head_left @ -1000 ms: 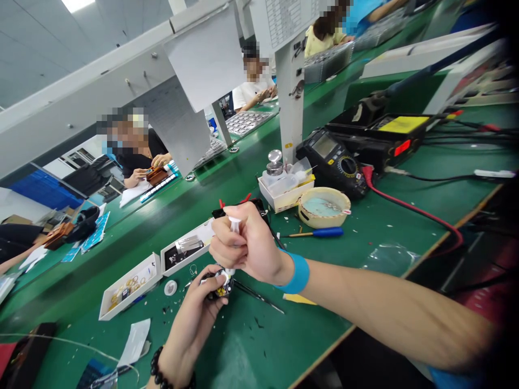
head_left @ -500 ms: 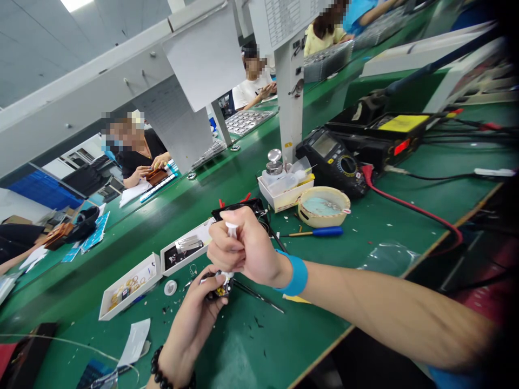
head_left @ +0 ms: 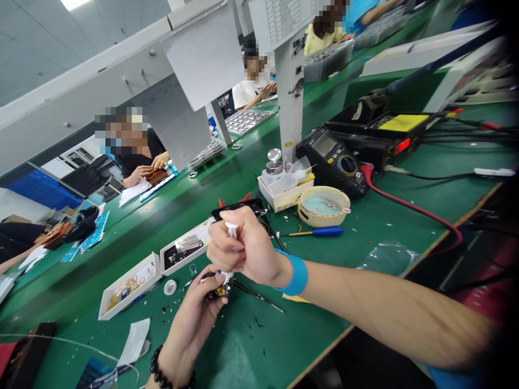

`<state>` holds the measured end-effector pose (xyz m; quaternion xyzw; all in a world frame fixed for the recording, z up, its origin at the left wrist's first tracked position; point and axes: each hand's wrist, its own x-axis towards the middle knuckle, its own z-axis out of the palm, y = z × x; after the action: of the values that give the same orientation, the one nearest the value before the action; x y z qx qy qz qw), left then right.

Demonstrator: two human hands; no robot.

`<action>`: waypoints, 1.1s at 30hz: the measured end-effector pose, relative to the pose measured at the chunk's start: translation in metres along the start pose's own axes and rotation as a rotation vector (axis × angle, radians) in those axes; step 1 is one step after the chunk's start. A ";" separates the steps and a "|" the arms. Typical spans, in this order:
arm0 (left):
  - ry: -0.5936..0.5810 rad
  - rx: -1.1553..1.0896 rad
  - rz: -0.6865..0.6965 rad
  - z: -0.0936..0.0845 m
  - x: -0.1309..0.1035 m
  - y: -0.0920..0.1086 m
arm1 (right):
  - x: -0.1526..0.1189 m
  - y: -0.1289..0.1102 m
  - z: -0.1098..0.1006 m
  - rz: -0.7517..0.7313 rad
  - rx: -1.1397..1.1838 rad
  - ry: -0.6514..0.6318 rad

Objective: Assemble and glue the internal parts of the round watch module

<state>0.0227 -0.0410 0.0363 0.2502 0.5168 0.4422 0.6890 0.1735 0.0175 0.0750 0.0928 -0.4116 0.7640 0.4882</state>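
My left hand [head_left: 198, 305] is closed around a small dark device [head_left: 219, 292], with yellow and white parts showing on its open face. The fingers cover much of it. Just above, my right hand [head_left: 243, 246] is wrapped in a fist around an upright white syringe-like tool [head_left: 231, 229] with a flared top. The tool's lower white part reaches down to the device beside my left thumb; its tip is hidden. Behind the hands, dark tweezers [head_left: 259, 297] lie on the green bench.
Left of the hands are a white box of yellow rings [head_left: 130, 286] and another white box [head_left: 182, 251] with metal parts. To the right stand a round cream dish [head_left: 324, 208], a blue-handled screwdriver [head_left: 326, 232] and a multimeter [head_left: 334, 159]. Other people sit across the bench.
My hands, the device and the white tool keep almost the same position. Across the bench, a person in black has shifted their head slightly.
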 end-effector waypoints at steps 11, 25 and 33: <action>-0.024 -0.007 0.007 -0.001 0.002 0.000 | 0.000 -0.002 -0.001 0.009 -0.010 0.004; -0.052 0.035 -0.010 -0.004 0.002 -0.001 | 0.000 -0.002 -0.003 0.030 -0.003 -0.010; -0.055 0.137 0.054 0.000 0.000 0.001 | 0.005 -0.015 -0.003 0.021 0.081 0.229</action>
<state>0.0225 -0.0403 0.0367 0.3229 0.5197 0.4172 0.6720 0.1841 0.0258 0.0838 0.0201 -0.3229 0.7905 0.5201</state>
